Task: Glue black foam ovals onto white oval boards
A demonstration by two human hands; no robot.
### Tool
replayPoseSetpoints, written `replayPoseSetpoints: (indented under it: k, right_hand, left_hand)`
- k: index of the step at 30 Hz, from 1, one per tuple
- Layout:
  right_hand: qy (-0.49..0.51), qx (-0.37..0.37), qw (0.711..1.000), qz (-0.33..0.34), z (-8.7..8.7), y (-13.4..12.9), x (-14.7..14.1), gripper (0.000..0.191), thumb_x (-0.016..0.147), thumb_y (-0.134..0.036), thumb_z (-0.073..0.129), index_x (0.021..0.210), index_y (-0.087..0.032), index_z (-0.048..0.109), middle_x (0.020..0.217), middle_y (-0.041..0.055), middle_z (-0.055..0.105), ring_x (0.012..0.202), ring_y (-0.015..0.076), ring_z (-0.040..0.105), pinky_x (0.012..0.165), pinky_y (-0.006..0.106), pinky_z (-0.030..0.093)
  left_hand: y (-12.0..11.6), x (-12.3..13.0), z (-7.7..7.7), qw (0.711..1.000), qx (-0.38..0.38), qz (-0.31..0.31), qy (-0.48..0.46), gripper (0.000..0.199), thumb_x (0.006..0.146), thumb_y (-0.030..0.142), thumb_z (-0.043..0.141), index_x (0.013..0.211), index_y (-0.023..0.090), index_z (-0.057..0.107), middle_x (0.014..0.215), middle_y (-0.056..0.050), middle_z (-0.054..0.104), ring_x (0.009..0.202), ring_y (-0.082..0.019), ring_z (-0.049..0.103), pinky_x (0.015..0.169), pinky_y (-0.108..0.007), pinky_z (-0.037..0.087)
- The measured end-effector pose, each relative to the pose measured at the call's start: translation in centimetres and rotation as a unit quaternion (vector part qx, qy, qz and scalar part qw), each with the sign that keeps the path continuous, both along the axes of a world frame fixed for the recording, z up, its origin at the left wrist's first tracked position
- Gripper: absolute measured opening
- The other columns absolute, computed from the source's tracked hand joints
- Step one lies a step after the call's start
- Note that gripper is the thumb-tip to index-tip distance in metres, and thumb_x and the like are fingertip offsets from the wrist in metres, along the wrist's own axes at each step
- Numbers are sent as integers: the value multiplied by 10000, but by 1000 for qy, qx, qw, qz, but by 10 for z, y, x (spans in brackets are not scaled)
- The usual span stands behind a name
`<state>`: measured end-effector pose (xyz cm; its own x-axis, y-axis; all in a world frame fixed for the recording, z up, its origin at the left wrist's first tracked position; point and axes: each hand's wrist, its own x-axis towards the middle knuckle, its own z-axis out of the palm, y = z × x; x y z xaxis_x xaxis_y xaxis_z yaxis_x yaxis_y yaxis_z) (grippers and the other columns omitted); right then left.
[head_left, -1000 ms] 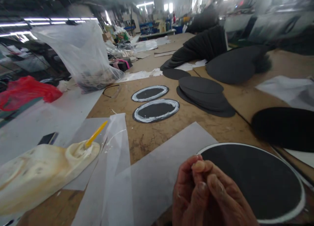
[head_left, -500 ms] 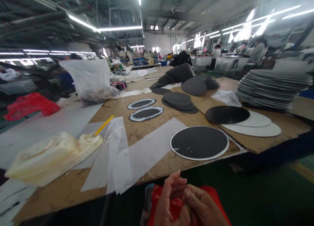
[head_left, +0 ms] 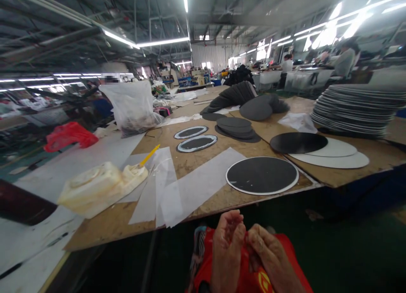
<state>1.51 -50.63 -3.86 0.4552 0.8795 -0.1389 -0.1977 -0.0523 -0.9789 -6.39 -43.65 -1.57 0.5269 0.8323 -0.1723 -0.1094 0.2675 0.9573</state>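
While both hands sit below the worktop [head_left: 206, 208] edge, left hand [head_left: 226, 252] and right hand [head_left: 269, 259] pressed together, grip empty, drawn back from the black disc [head_left: 261, 175] since earlier, open floor to the right.

The brown board table [head_left: 190, 166] before me, seen from its near edge. Lying directly on it: a black disc with a white rim [head_left: 261, 175], sheets of white paper [head_left: 190, 187], a cream glue tub [head_left: 101, 187] with a yellow-handled brush [head_left: 149, 156], two white-edged ovals [head_left: 196, 143], a low pile of grey discs [head_left: 237, 129], and a tall stack of discs [head_left: 358, 111] at my far right.
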Motion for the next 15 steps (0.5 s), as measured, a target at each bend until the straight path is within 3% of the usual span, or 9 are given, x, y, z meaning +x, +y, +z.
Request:
replayPoseSetpoints:
  k: [3, 8, 10, 12, 15]
  right_hand:
    - [-40, 13, 998, 42, -7, 7, -4, 420, 830, -583, 438, 660, -202, 480, 529, -56, 415, 428, 82, 381, 402, 192, 323]
    - [-122, 23, 992, -11, -30, 13, -8, 368, 859, -507, 437, 648, -212, 496, 591, -27, 518, 528, 115, 504, 493, 200, 416]
    - [-179, 29, 983, -28, -40, 12, -8, 346, 890, -458, 404, 662, -218, 503, 592, -19, 546, 536, 123, 532, 504, 206, 437]
    - [-275, 65, 957, -64, -50, 10, -9, 320, 917, -413, 364, 746, -224, 558, 658, 0, 602, 604, 137, 584, 580, 225, 477]
    - [-454, 142, 873, -112, -66, 5, -9, 280, 906, -414, 406, 1038, -260, 599, 937, 49, 669, 880, 195, 626, 804, 309, 490]
  left_hand:
    - [-1, 0, -7, 1000, 5, 20, -3, 343, 694, 419, 696, 922, 171, 630, 954, -85, 647, 921, -199, 590, 821, -266, 448]
    - [0, 4, -27, 983, -180, -6, -42, 397, 648, 479, 716, 896, 178, 639, 823, -51, 669, 534, -114, 564, 500, -216, 428]
    - [0, 9, -33, 974, -221, 1, -48, 344, 691, 436, 696, 900, 167, 643, 837, -58, 679, 518, -115, 569, 487, -219, 431]
    - [2, 16, -37, 959, -273, 18, -67, 237, 760, 358, 647, 849, 138, 638, 817, -72, 683, 601, -140, 615, 585, -238, 476]
    - [8, 29, -40, 922, -377, 37, -81, 178, 844, 277, 541, 784, 125, 612, 741, -70, 674, 690, -176, 654, 737, -301, 488]
